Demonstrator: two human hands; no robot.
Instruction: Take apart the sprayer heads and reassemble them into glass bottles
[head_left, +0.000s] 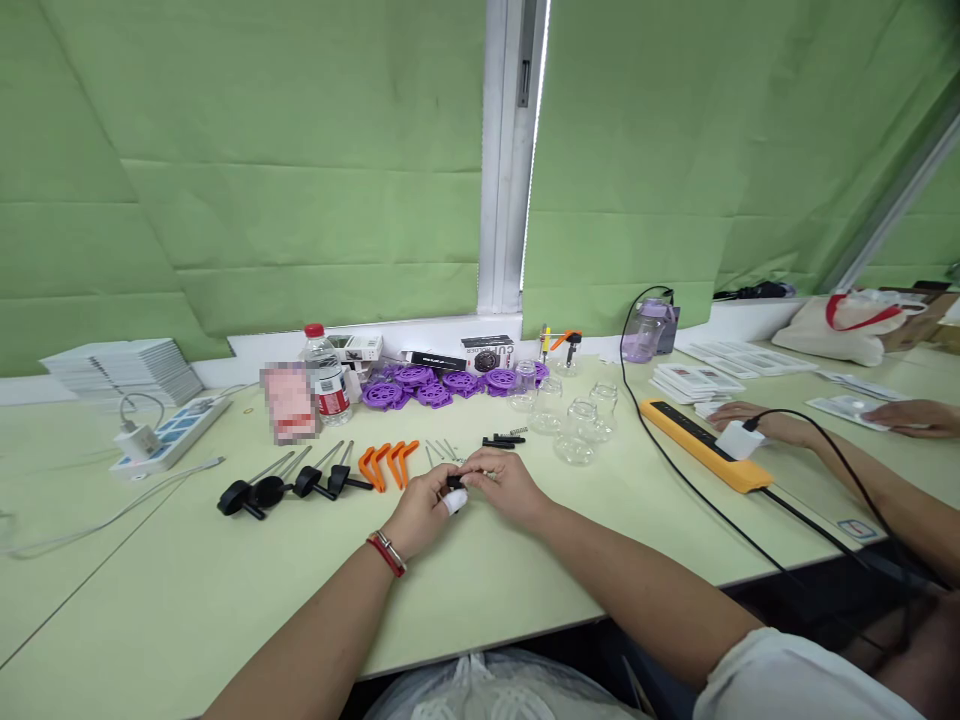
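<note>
Near the middle of the table, my left hand (421, 508) and my right hand (507, 487) meet with fingers pinched around a small black part (455, 482). Just below it, at my left fingertips, is something white (454, 501); I cannot tell whether it belongs to the part or wraps a finger. Beyond my hands lie small black rods and a spring (517, 432), and several thin metal pins (442, 448). Orange angled levers (388, 464) sit to the left in a row. Farther left are black round pieces with metal rods (304, 484).
Purple openwork plastic parts (431, 386) lie along the back by a red-capped bottle (328, 378). Clear glass jars (576, 430) stand right of centre. An orange power strip (701, 445) with black cables lies farther right, where another person's hands (772, 422) are.
</note>
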